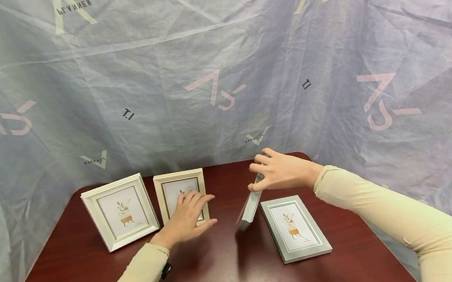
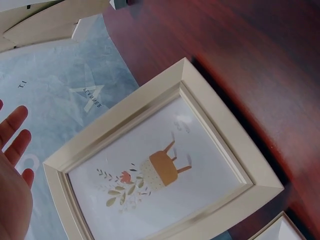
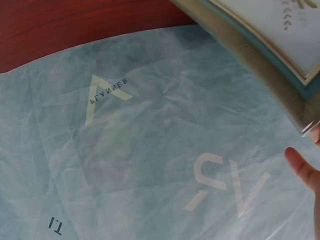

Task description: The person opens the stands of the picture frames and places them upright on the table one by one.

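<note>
My right hand (image 1: 279,170) grips a picture frame (image 1: 252,207) by its upper end. That frame stands tilted, nearly edge-on to the head view. The right wrist view shows its brownish border (image 3: 250,57) and a teal inner band, with the thumb (image 3: 300,165) near a corner. Just right of it, a pale grey-green picture frame (image 1: 273,231) lies face up on the table. My left hand (image 1: 186,217) has its fingers extended and holds nothing. It overlaps an upright cream picture frame (image 1: 178,176); in the left wrist view the hand appears beside a cream frame (image 2: 155,165).
A white picture frame (image 1: 94,217) stands upright at the left, angled toward the middle. All this is on a dark red wooden table (image 1: 218,269) with rounded back corners. Behind it hangs a wrinkled grey-blue printed cloth (image 1: 162,74), close to the table's back edge.
</note>
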A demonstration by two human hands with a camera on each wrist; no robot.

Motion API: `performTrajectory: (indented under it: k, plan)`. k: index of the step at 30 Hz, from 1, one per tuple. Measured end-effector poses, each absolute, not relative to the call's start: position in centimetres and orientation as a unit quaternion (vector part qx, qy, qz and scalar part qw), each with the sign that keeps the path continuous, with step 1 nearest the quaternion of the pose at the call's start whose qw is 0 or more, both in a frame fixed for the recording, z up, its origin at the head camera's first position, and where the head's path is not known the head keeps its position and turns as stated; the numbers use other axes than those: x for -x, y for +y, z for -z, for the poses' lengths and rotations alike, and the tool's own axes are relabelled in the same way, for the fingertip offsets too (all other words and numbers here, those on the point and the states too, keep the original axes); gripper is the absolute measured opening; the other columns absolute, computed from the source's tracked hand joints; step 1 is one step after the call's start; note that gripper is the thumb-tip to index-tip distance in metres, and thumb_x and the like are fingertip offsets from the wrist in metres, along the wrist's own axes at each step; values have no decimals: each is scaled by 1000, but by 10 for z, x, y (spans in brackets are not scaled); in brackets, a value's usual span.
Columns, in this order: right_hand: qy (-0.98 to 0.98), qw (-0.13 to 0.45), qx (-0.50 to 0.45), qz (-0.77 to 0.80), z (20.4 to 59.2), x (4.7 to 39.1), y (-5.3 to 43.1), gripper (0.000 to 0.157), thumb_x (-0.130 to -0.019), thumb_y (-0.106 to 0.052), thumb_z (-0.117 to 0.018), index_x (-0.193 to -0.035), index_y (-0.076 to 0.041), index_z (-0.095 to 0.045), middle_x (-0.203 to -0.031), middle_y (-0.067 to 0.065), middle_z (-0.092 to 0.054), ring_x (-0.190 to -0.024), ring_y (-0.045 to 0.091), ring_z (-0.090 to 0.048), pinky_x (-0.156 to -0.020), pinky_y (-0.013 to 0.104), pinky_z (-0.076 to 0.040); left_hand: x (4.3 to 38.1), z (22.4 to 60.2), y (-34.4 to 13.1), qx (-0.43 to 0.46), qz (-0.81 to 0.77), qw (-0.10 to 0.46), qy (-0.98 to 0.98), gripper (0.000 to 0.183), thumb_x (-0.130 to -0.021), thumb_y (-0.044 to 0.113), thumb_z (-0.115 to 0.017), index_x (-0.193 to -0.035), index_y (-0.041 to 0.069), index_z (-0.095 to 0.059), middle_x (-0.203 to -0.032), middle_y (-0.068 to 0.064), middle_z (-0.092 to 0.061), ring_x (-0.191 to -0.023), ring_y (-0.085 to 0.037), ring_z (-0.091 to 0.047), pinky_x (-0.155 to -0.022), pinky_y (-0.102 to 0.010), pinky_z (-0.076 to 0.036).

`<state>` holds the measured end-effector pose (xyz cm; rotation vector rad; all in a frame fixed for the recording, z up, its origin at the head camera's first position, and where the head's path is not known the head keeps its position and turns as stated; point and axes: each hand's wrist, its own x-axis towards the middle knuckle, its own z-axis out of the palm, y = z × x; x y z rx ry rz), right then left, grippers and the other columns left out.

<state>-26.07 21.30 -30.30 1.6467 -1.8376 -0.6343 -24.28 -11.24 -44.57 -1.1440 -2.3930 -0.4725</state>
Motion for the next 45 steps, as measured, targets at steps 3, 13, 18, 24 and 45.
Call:
performTrajectory:
  k: [3, 13, 18, 24, 45]
  plan:
    - [-677, 298, -630, 236, 304, 262, 212, 38, -89, -11, -70, -115, -33, -53, -99, 3, -52, -84, 24, -48, -76, 42, -42, 241, 445, -110, 419, 167, 220, -865, 62, -86, 45, -71, -134, 9, -55, -121, -7, -58, -116, -27, -49, -96, -58, -33]
    - [-625, 321, -678, 216, 310, 269, 207, 26, -101, -10, -53, -115, -29, -42, -103, 4, -52, -87, 24, -50, -82, 45, -44, 238, 445, -105, 448, 138, 233, -852, 66, -84, 50, -70, -134, 10, -54, -123, -4, -57, -116, -25, -49, -96, -49, -34]
    - [-598, 339, -695, 211, 312, 272, 203, 24, -103, -7, -47, -114, -27, -40, -106, 5, -54, -91, 25, -54, -81, 45, -45, 237, 448, -102, 460, 142, 229, -846, 68, -81, 49, -74, -134, 10, -53, -122, -2, -56, -115, -23, -49, -92, -46, -34]
    - [-581, 352, -707, 198, 313, 274, 199, 23, -102, -6, -46, -114, -26, -43, -108, 6, -56, -92, 26, -56, -81, 46, -47, 235, 450, -103, 464, 146, 225, -844, 69, -80, 49, -74, -133, 10, -54, -121, -2, -56, -114, -21, -49, -90, -46, -34]
    - [-588, 352, -714, 145, 318, 276, 185, 17, -105, -14, -48, -118, -24, -42, -109, 7, -56, -94, 27, -56, -82, 46, -46, 228, 464, -92, 415, 151, 240, -865, 58, -88, 50, -64, -130, 11, -57, -118, -5, -56, -111, -25, -50, -87, -50, -34]
